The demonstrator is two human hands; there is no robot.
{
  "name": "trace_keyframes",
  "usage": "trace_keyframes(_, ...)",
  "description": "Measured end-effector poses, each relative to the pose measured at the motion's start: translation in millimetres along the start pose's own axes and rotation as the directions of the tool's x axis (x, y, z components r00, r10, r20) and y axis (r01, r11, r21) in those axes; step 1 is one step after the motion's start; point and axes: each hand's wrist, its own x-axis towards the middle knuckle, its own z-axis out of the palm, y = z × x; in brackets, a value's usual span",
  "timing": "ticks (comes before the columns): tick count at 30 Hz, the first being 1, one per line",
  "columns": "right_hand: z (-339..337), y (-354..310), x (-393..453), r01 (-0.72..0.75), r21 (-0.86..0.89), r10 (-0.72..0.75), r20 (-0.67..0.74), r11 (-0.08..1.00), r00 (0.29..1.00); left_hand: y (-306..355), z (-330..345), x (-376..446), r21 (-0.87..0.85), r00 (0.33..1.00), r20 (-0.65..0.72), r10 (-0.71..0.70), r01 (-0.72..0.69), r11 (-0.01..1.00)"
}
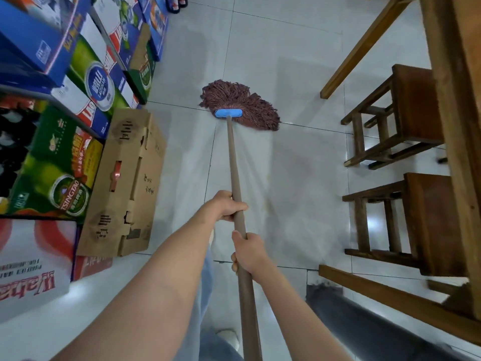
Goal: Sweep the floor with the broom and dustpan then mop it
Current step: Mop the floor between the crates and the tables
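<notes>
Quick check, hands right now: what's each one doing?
Left hand: closed around the mop handle, farther down the shaft.
Right hand: closed around the mop handle, nearer the body.

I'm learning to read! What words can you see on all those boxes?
"TSINGTAO": green box, round logo.
"LAOJIAN", blurred, best guess: round blue logo on a green and white box.
Big red letters on the white box: upside down, partly cut off, unreadable.
Brown cardboard box: dark stamped marks, unreadable.
Everything else: too blurred.

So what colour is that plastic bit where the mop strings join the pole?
Bright blue clamp, clearest in the head view.
</notes>
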Motion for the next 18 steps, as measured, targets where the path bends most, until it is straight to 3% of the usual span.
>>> trace_keyframes(18, -10.0, -189.8, 101.2, 0.027, -0.011, -0.027, 0.017, 1.0, 1.0, 167.8, -85.4, 103.9, 0.033, 1.0, -0.013, -0.018, 0.018, 0.999)
